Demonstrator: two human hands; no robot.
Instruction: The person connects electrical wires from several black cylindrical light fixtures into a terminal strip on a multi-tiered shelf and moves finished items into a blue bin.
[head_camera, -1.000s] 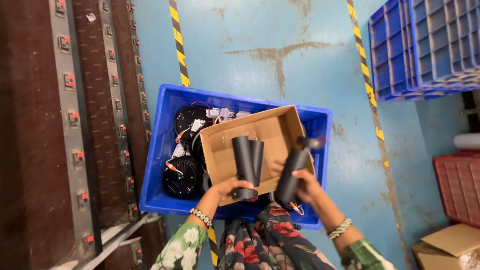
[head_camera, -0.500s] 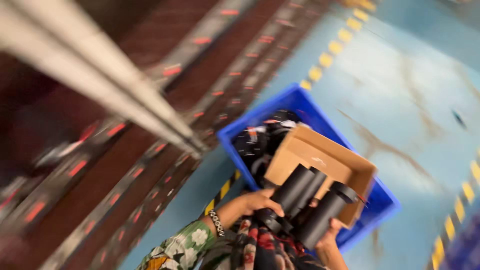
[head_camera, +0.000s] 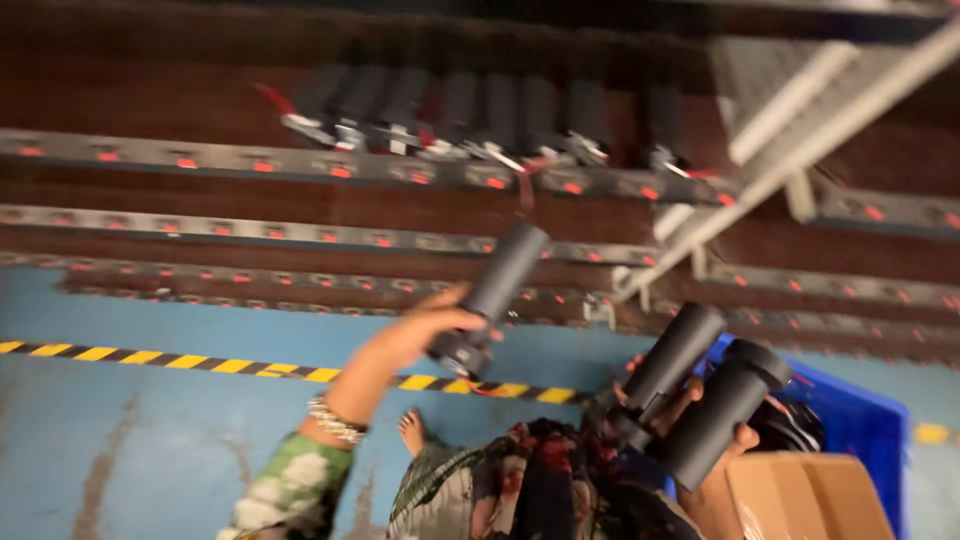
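My left hand is raised and grips one black cylinder by its lower end, tilted up toward the conveyor. My right hand, mostly hidden, holds two more black cylinders close together near my lap. On the brown conveyor a row of several similar black cylinders lies across the top, with red and white wires at their ends. The picture is blurred by motion.
A blue crate with a cardboard box in it sits at the lower right. A yellow-and-black stripe runs along the blue floor. Grey metal bars cross the upper right. My bare foot shows below.
The view swung from the crate to the conveyor. My left hand lifted one cylinder up and away toward the conveyor; my right hand now carries two cylinders out of the box.
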